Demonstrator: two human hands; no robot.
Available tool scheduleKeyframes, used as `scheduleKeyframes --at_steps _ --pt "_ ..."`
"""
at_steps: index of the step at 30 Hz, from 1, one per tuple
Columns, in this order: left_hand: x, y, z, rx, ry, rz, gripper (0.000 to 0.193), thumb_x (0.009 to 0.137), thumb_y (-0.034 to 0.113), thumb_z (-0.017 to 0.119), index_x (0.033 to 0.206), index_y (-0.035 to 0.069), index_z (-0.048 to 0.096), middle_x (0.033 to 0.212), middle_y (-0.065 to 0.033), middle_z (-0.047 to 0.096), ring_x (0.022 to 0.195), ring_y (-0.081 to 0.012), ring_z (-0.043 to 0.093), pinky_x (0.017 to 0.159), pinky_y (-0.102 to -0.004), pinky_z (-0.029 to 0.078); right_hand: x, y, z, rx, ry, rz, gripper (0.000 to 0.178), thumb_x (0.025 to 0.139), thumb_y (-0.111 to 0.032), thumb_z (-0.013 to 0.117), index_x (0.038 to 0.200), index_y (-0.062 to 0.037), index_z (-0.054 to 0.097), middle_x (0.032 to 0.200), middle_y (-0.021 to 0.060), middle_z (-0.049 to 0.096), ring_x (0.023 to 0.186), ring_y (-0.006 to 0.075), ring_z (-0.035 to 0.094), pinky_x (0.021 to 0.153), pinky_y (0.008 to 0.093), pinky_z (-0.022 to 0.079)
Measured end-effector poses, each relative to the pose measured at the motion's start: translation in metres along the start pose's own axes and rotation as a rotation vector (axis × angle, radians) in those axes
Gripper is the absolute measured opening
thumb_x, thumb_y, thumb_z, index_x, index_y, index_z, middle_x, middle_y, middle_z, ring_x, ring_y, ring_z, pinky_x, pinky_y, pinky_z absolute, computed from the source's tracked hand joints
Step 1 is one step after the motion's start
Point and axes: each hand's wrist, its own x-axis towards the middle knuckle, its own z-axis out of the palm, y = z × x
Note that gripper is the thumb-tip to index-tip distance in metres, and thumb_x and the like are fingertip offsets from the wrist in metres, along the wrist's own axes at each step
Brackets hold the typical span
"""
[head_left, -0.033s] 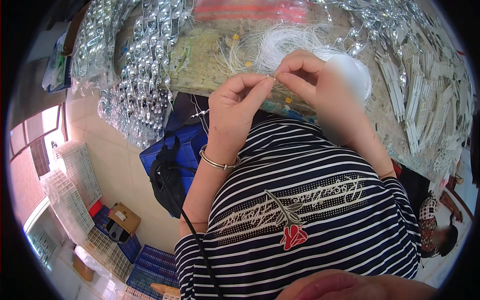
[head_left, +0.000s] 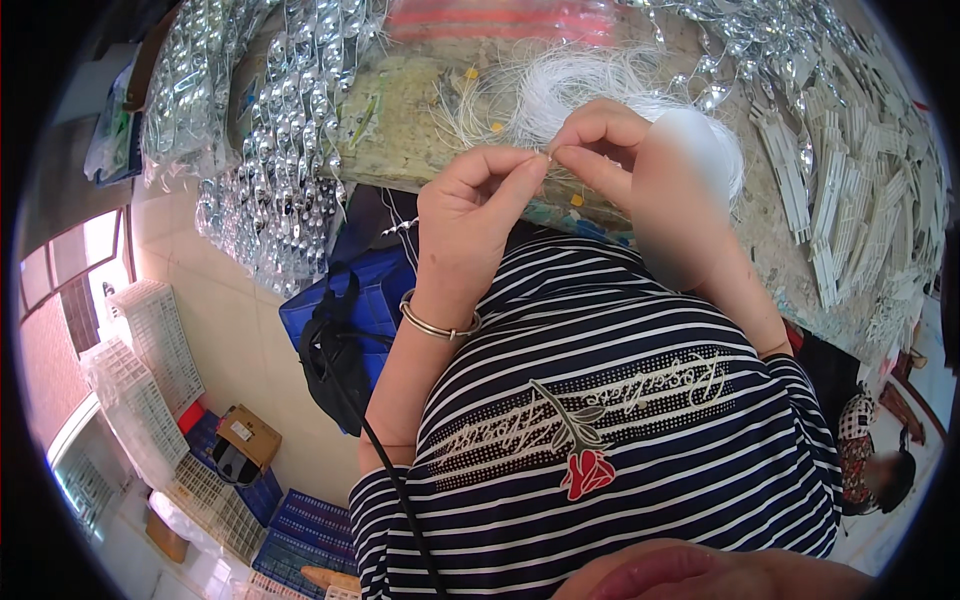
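Note:
My left hand (head_left: 475,195) and my right hand (head_left: 625,170) meet fingertip to fingertip over the table's near edge. Thumb and forefinger of each are pinched together. Between them shows a tiny pale speck, perhaps thread, too small to name. Behind the fingers lies a loose coil of thin white thread (head_left: 570,85), partly covered by my right hand. A blurred patch hides the back of that hand. Beside my left wrist hang thin strings with small shiny beads (head_left: 402,227).
Strands of silvery faceted beads (head_left: 290,130) drape over the table's left edge; more silvery beads (head_left: 715,95) lie far right. Pale flat strips (head_left: 835,210) are heaped on the right. A blue bag (head_left: 310,305) sits by my left forearm. Crates (head_left: 155,330) stand on the floor.

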Motion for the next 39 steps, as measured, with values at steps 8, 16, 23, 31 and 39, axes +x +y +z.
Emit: scheduleKeyframes --at_steps 8,16,23,31,39 --pt "0.003 -0.005 -0.001 0.443 0.0 0.379 0.005 0.077 0.001 0.067 0.082 0.002 0.065 0.067 -0.0003 0.053 0.056 -0.0056 0.042 0.053 -0.0202 0.034 -0.002 -0.005 -0.001 -0.192 -0.025 -0.101 0.01 0.082 -0.004 0.062 0.092 -0.002 0.063 0.087 0.0012 0.056 0.083 0.0091 0.053 0.077 0.0226 0.043" --pt "0.004 -0.01 -0.002 0.371 -0.002 0.284 0.005 0.077 0.003 0.068 0.083 0.004 0.068 0.066 0.003 0.054 0.06 -0.0044 0.044 0.055 -0.0188 0.035 0.001 -0.001 -0.003 -0.197 -0.028 -0.084 0.008 0.084 -0.005 0.06 0.09 -0.0012 0.062 0.088 0.0023 0.057 0.085 0.0107 0.054 0.078 0.0242 0.042" --pt "0.0 0.0 0.0 0.272 0.052 0.043 0.008 0.079 0.005 0.069 0.085 0.001 0.068 0.074 0.0022 0.059 0.062 -0.0019 0.048 0.057 -0.0161 0.039 0.001 -0.003 -0.002 -0.276 0.026 -0.215 0.008 0.084 -0.006 0.06 0.09 -0.0015 0.064 0.088 0.0038 0.057 0.086 0.0122 0.054 0.079 0.0244 0.042" --pt "0.003 -0.005 0.002 0.23 0.05 0.132 0.008 0.08 0.005 0.069 0.086 0.001 0.068 0.077 0.002 0.059 0.064 -0.0014 0.048 0.057 -0.0158 0.039 0.003 0.001 -0.001 -0.284 0.037 -0.252 0.007 0.084 -0.005 0.062 0.09 -0.0016 0.064 0.09 0.0034 0.055 0.086 0.0119 0.052 0.078 0.0235 0.041" --pt "0.005 -0.006 -0.001 0.223 0.032 0.062 0.01 0.08 0.006 0.069 0.088 0.0 0.069 0.063 0.0082 0.05 0.057 0.0003 0.037 0.053 -0.0152 0.03 0.005 0.001 -0.001 0.077 0.019 0.066 0.009 0.088 -0.011 0.058 0.09 -0.0029 0.062 0.087 0.0 0.056 0.083 0.0092 0.051 0.076 0.0215 0.041"
